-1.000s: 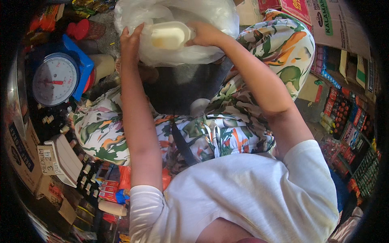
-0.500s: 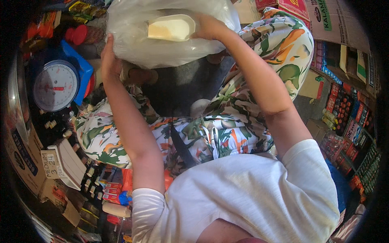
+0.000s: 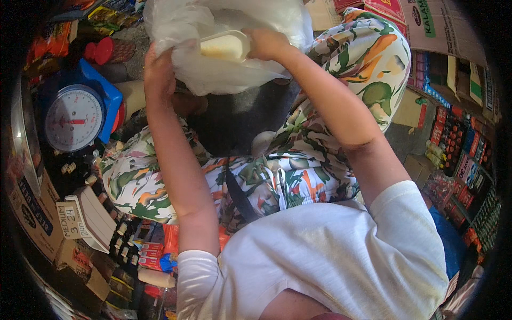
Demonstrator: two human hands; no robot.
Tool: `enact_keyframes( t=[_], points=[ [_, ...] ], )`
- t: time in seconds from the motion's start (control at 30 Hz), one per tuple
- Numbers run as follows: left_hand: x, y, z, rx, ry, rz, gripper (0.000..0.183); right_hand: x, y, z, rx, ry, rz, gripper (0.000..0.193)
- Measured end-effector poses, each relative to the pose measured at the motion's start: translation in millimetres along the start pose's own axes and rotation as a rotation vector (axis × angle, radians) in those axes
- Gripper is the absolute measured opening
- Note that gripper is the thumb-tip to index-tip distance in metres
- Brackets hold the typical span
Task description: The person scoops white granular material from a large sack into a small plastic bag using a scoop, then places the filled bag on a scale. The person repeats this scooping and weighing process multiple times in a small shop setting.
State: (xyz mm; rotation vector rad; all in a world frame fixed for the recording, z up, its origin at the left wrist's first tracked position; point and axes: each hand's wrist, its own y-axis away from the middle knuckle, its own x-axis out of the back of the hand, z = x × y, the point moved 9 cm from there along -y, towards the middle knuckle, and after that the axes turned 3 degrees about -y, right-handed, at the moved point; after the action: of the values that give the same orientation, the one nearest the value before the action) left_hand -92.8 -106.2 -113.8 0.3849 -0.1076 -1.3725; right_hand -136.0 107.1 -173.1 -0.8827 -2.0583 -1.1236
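White scoop [image 3: 223, 47]: sits inside the mouth of a translucent plastic bag [image 3: 234, 80], tilted slightly, broad open end toward the person's left. Pale yellowish tone toward that end; cannot tell whether it is contents or a stain. Right hand [image 3: 266, 44] is closed on the scoop's right end, so nearly the whole hollow lies out to the left of the grip, uncovered by the fingers. Handle itself hidden by the hand.

Left hand [image 3: 159, 66] is at the bag's left edge, apparently gathering the plastic; exact finger placement is hard to make out. Scoop lies to the right of this hand, apart from it, with a fold of bag between.

Bag is bunched between the person's knees, patterned trousers [image 3: 376, 80] to either side. To the left, a round-dialled scale [image 3: 74, 117] with a blue body; beyond it, a red-lidded jar [image 3: 101, 50] on its side. Cardboard carton [image 3: 445, 45] at upper right; packed goods below it.
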Motion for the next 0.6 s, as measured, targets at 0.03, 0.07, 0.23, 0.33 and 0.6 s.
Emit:
enact_keyframes(
  t=[0.03, 0.07, 0.23, 0.33, 0.6],
  points=[
    [-4.5, 2.6, 4.2, -0.007, -0.019, -0.005, 0.037, -2.7, -1.6, 0.4, 0.024, -0.025, 0.006, 0.064],
    [-7.5, 4.5, 9.7, -0.030, -0.039, 0.005, 0.038, -4.1, -3.8, 1.0, 0.047, -0.048, 0.019, 0.064],
    [-7.4, 5.9, 6.4, -0.052, 0.022, 0.065, 0.047, -4.7, -7.9, -4.6, 0.171, -0.241, 0.011, 0.070],
    [39.0, 4.7, 5.8, -0.088, -0.038, 0.319, 0.061, 5.6, 2.6, 0.6, 0.090, -0.324, -0.033, 0.070],
    [48.8, 43.9, 67.5, -0.212, -1.508, 0.908, 0.083, 42.5, 46.8, 34.7, -0.226, -0.486, -0.117, 0.057]
  ],
)
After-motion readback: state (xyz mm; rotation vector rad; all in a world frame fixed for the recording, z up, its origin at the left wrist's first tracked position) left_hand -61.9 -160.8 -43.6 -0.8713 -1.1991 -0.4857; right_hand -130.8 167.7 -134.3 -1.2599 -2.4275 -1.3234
